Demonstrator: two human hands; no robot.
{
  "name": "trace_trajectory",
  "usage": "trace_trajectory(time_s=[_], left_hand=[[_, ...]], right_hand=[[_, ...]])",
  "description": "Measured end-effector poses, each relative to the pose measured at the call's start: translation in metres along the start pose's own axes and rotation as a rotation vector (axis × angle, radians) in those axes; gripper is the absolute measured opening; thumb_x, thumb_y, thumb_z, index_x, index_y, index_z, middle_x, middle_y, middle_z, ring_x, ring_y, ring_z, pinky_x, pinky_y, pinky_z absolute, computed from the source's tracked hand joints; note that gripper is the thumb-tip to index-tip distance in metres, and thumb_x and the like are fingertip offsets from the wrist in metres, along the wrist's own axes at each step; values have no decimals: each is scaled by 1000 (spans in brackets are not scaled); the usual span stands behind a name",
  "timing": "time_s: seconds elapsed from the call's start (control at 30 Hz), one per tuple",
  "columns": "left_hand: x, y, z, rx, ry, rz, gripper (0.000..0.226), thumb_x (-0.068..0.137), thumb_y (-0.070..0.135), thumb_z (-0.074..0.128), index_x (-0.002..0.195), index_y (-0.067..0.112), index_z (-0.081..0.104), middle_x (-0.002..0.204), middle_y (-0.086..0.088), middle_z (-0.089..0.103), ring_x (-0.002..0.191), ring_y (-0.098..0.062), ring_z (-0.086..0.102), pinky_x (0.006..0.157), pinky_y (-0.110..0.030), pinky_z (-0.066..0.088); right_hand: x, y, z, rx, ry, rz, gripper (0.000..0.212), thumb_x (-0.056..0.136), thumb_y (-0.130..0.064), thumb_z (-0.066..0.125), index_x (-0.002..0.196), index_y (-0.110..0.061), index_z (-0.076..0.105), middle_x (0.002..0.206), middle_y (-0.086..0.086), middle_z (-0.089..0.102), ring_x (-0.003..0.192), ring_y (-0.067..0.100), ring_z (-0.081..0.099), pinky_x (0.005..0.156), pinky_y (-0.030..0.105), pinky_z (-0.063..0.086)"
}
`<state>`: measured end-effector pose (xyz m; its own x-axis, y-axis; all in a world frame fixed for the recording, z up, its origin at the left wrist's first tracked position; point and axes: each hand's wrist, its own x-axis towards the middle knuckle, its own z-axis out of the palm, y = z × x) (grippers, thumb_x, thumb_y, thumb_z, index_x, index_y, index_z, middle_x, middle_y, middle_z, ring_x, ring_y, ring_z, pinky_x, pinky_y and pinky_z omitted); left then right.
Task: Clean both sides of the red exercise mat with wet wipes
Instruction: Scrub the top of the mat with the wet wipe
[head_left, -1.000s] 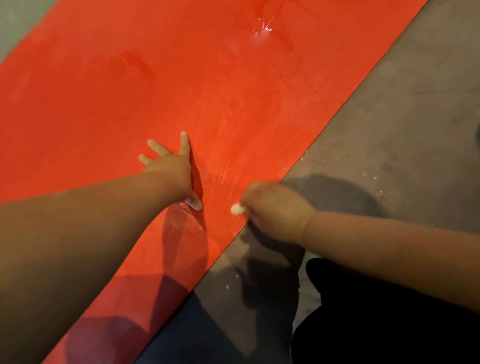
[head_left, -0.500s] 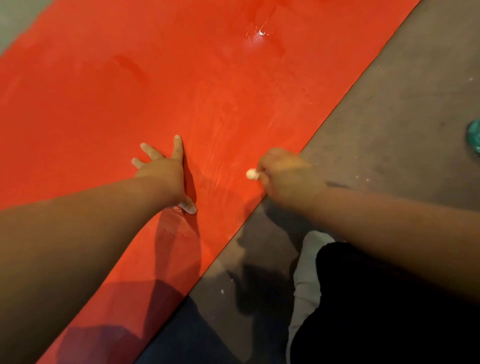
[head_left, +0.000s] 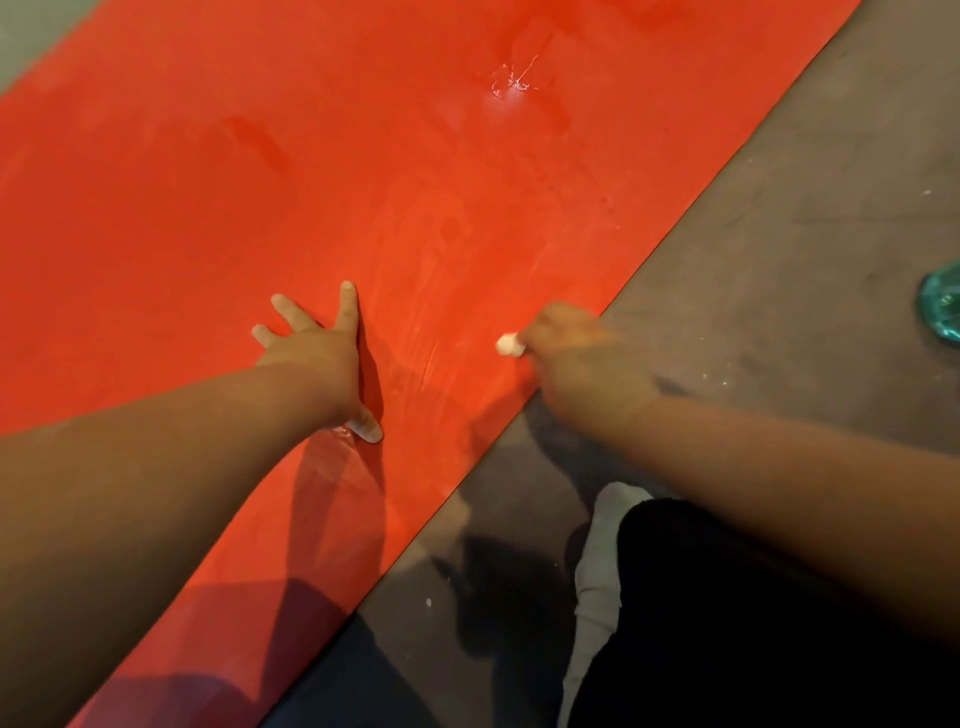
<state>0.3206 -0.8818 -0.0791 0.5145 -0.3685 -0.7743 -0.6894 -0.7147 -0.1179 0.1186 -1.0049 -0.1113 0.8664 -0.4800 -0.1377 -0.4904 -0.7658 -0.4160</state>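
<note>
Red mat (head_left: 363, 156) is lying flat on the floor (head_left: 779, 249), long axis running diagonally from lower left to upper right of the head view. Its right-side edge is passing right under your right hand (head_left: 576, 358). So nearly all the mat is lying left of and ahead of that hand, with only floor on the other side.

Right hand: fingers are curling round a balled white wet wipe (head_left: 510, 344). Only a small nub is poking out, touching the mat just inside the edge. The hand is blurred, so I'm not calling individual finger positions.

Left hand (head_left: 317, 353): you're pressing it flat on the mat, fingers (head_left: 347, 306) spread wide, thumb (head_left: 366, 428) pointing back toward you, holding nothing. It's sitting near the wipe, to its left, with a streaked band of mat between them. My read is that it's pinning the mat while the other hand is scrubbing.

Judgement: the wipe hand is nearer the edge strip and the bracing hand nearer the mat's middle. Next strokes should be going along the long axis, away from you, toward the wet glare patch (head_left: 511, 83). I can't tell whether the other face is done.

Teal object (head_left: 943, 306) is sitting on the floor at the right frame edge, well apart, and I can't identify it.
</note>
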Motion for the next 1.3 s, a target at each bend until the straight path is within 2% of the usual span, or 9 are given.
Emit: trace_trajectory(time_s=[0.17,0.4,0.53,0.73,0.93,1.03,1.2,1.27,1.3], left_hand=[[-1,1,-2,1,-7,-10,161,46,42,94,139,35,-38,149,-31,-28,139,-57,-1,106,-63,31],[0,2,-2,-11,-13,9,161,46,41,94,141,33,-35,148,-34,-27,137,-61,1,107,-65,28],[3,-2,0,-11,4,27,160,48,41,94,140,34,-36,148,-33,-28,137,-60,-1,106,-64,29],[2,0,1,5,8,21,160,47,45,93,139,33,-38,148,-34,-27,137,-60,1,107,-64,28],[3,-1,3,-5,10,17,160,48,43,93,139,33,-37,148,-33,-29,137,-60,-1,107,-65,28],[3,-2,4,-13,13,23,159,49,42,93,141,33,-36,148,-33,-28,137,-60,-1,106,-64,29],[-4,0,0,-19,30,29,160,46,41,94,143,33,-32,149,-34,-26,136,-62,0,107,-66,26],[-6,0,1,-43,33,29,159,45,41,94,144,35,-30,150,-33,-24,136,-61,1,107,-66,25],[-5,-1,1,-39,43,34,158,45,41,94,144,35,-29,150,-32,-24,137,-60,1,107,-66,26]], right_hand=[[-26,-25,12,90,-147,-234,20,75,0,62,93,-6,70,83,10,56,73,31,57,60,36,48],[18,41,-13,-53,79,191,29,88,-2,52,113,-4,66,110,17,53,102,37,52,84,38,42],[-6,-2,10,18,77,-1,20,73,1,57,88,-5,69,87,17,59,79,38,59,69,38,51],[-22,-7,9,67,-34,-123,20,73,4,65,89,-7,72,84,13,60,73,34,61,61,34,53],[8,33,-20,-3,99,234,24,87,-5,52,107,-8,66,107,14,54,101,33,53,82,34,39],[-7,0,-5,-19,-4,91,19,90,-8,54,104,-6,67,105,15,58,99,32,55,78,32,38],[-42,-51,17,106,-249,-375,9,78,-13,73,77,-13,64,74,5,58,65,26,59,56,31,49],[-31,-41,18,1,-252,-457,5,84,-16,68,83,-12,65,82,6,60,76,27,60,64,34,49],[-18,-31,12,-65,-227,-360,11,90,-21,62,90,-11,65,92,8,59,86,28,59,73,36,46]])
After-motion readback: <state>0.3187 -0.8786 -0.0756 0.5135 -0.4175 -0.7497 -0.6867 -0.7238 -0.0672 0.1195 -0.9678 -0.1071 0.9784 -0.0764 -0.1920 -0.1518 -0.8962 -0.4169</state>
